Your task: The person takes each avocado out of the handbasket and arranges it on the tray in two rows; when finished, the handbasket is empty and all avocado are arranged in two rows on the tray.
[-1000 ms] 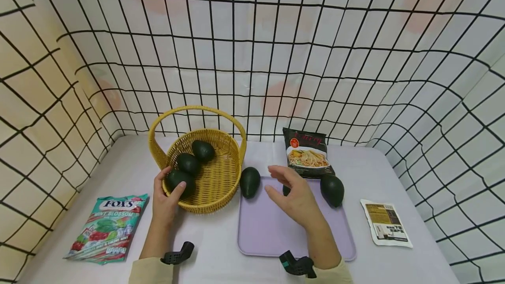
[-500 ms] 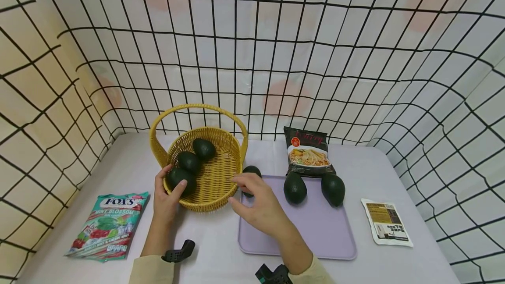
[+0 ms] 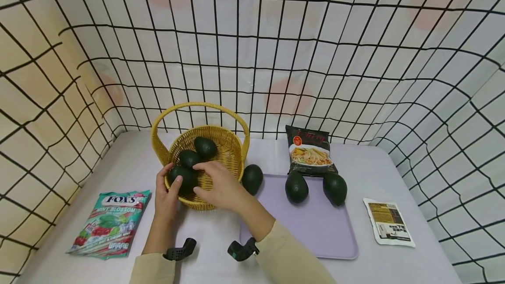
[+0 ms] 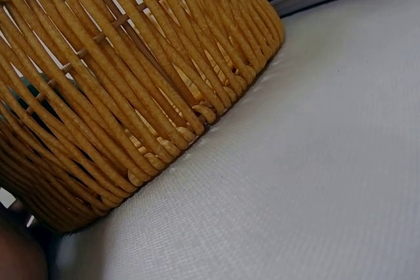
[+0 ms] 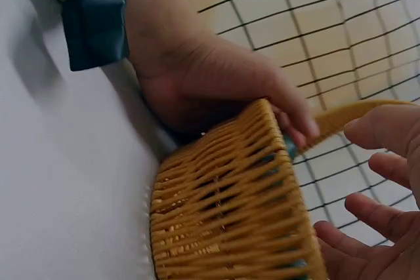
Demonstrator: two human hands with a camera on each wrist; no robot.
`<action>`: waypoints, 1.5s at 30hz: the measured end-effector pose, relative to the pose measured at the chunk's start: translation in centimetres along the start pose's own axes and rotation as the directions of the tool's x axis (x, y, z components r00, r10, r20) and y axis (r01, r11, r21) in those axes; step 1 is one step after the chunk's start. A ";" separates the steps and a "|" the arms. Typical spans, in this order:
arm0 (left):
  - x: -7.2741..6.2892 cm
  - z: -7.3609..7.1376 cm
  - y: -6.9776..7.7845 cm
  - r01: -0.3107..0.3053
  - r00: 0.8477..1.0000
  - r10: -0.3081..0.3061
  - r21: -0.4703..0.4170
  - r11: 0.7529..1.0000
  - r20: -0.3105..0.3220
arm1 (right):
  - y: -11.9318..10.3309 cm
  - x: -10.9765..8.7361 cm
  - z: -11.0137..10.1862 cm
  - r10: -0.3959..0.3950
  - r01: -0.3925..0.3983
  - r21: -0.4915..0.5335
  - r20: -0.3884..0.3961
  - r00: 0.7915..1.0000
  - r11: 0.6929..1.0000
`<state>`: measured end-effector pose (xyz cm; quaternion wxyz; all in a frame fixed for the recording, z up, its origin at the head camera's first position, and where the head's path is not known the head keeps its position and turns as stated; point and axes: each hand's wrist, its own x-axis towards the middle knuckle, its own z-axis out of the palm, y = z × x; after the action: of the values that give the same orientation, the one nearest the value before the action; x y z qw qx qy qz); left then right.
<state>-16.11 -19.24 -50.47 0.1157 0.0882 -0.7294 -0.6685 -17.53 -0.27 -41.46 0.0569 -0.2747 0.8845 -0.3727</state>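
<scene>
A yellow wicker basket (image 3: 230, 148) with a tall handle holds several dark green avocados, one at the back (image 3: 205, 147), one in the middle (image 3: 188, 158) and one at the front left (image 3: 184, 179). My left hand (image 3: 166, 200) grips the basket's left rim, thumb over the edge beside the front avocado. Over the basket's front right side reaches my right hand (image 3: 221, 187), thumb and fingers spread apart, fingertips close to the front avocado. In the right wrist view its fingers (image 5: 380, 218) are spread beside the basket wall.
Right of the basket, a lilac tray (image 3: 304, 236) has avocados along its back edge: one at its left corner (image 3: 252, 179), two further right (image 3: 296, 187). Behind it stands a black noodle packet (image 3: 311, 152). A white-brown sachet (image 3: 388, 222) lies right, a FOX'S candy bag (image 3: 110, 225) left. Black wire mesh surrounds the table.
My right hand has moved left from over the tray, past the avocado at the tray's corner, to above the basket. The left hand stays on the basket rim.
</scene>
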 end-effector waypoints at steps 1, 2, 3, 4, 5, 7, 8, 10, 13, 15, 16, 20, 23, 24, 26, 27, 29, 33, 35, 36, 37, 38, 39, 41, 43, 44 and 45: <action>0.0 0.0 0.1 0.003 1.000 -0.003 -0.001 1.000 0.003 | 0.0 0.6 0.2 0.012 -0.012 -0.011 0.018 1.000 1.000; 0.0 0.0 0.1 0.006 1.000 -0.006 -0.003 1.000 0.004 | 0.1 1.2 0.5 0.020 -0.019 -0.015 0.036 0.999 1.000; 0.0 0.0 0.1 0.009 1.000 -0.009 -0.004 1.000 0.004 | 0.2 1.7 0.8 0.031 -0.031 -0.010 0.053 0.998 0.999; 0.0 0.0 0.2 0.013 1.000 -0.013 -0.007 1.000 0.003 | 0.2 2.2 1.1 0.043 -0.042 -0.002 0.071 0.997 0.999; 0.1 0.0 0.2 0.017 1.000 -0.017 -0.006 1.000 0.001 | 0.3 2.6 1.4 0.056 -0.057 0.008 0.088 0.995 0.998; 0.1 0.0 0.2 0.020 1.000 -0.020 -0.001 1.000 -0.002 | 0.5 3.4 1.9 0.082 -0.086 0.033 0.113 0.990 0.996; 0.1 -0.1 0.1 0.020 1.000 -0.020 -0.002 1.000 -0.002 | 0.5 3.7 2.2 0.092 -0.097 0.043 0.118 0.989 0.994; 0.2 -0.1 0.1 0.011 1.000 -0.011 -0.007 1.000 -0.001 | 0.6 4.3 2.6 0.107 -0.115 0.061 0.120 0.987 0.992; 0.3 -0.2 -0.1 -0.014 1.000 0.014 -0.010 1.000 0.001 | 0.8 4.9 3.2 0.124 -0.130 0.050 0.109 0.986 0.990; 0.3 -0.2 -0.2 -0.025 1.000 0.025 -0.009 1.000 0.005 | 0.9 5.3 3.5 0.131 -0.136 0.045 0.106 0.986 0.990; 0.3 -0.2 -0.2 -0.028 1.000 0.028 -0.007 1.000 0.006 | 1.0 5.4 3.6 0.134 -0.139 0.036 0.106 0.985 0.990; 0.3 -0.2 -0.4 -0.044 0.999 0.044 0.002 0.999 0.002 | 1.1 5.8 3.9 0.151 -0.152 0.000 0.115 0.982 0.988; 0.4 -0.2 -0.5 -0.063 0.998 0.063 0.004 0.998 -0.007 | 1.1 5.8 4.0 0.177 -0.174 -0.027 0.125 0.976 0.984; 0.4 -0.2 -0.5 -0.067 0.998 0.067 0.004 0.998 -0.010 | 1.1 5.8 4.1 0.186 -0.184 -0.028 0.125 0.975 0.983; 0.4 -0.2 -0.6 -0.073 0.997 0.074 0.011 0.997 -0.013 | 1.1 5.8 4.1 0.205 -0.203 -0.025 0.123 0.971 0.979; 0.4 -0.2 -0.5 -0.073 0.997 0.074 0.014 0.997 -0.013 | 1.1 5.8 4.2 0.213 -0.212 -0.017 0.121 0.970 0.977; 0.3 -0.2 -0.5 -0.074 0.997 0.075 0.022 0.997 -0.013 | 1.0 5.8 4.2 0.222 -0.222 -0.007 0.116 0.968 0.975; 0.2 -0.2 -0.4 -0.076 0.997 0.076 0.033 0.997 -0.010 | 1.0 5.7 4.3 0.230 -0.232 0.005 0.114 0.967 0.973; 0.2 -0.2 -0.4 -0.075 0.997 0.076 0.041 0.996 -0.011 | 1.0 5.7 4.3 0.231 -0.235 0.014 0.116 0.966 0.972; 0.2 -0.2 -0.4 -0.074 0.997 0.075 0.046 0.996 -0.011 | 1.0 5.7 4.3 0.235 -0.238 0.017 0.117 0.965 0.971; 0.1 -0.2 -0.4 -0.073 0.997 0.074 0.050 0.996 -0.011 | 1.0 5.7 4.3 0.237 -0.241 0.022 0.120 0.964 0.970; 0.1 -0.2 -0.4 -0.073 0.997 0.073 0.051 0.996 -0.011 | 1.0 5.7 4.3 0.238 -0.242 0.025 0.123 0.964 0.970; 0.2 -0.2 -0.4 -0.072 0.997 0.073 0.050 0.996 -0.010 | 1.0 5.7 4.3 0.237 -0.242 0.024 0.125 0.963 0.970; 0.2 -0.2 -0.4 -0.063 0.998 0.063 0.051 0.997 -0.009 | 1.0 5.7 4.3 0.231 -0.234 0.012 0.128 0.965 0.972; 0.2 -0.2 -0.4 -0.052 0.999 0.052 0.046 0.998 -0.003 | 1.0 5.7 4.2 0.223 -0.225 0.003 0.126 0.967 0.974; 0.2 -0.1 -0.4 -0.049 0.999 0.049 0.041 0.998 0.000 | 1.0 5.6 4.2 0.219 -0.221 0.000 0.119 0.968 0.975; 0.2 -0.1 -0.4 -0.046 0.999 0.046 0.039 0.998 0.002 | 1.0 5.6 4.1 0.215 -0.217 0.003 0.111 0.970 0.976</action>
<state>-16.30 -19.45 -50.83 0.1288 0.0734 -0.7443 -0.6512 -21.43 -5.20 -44.53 0.1476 -0.1966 0.9018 -0.3553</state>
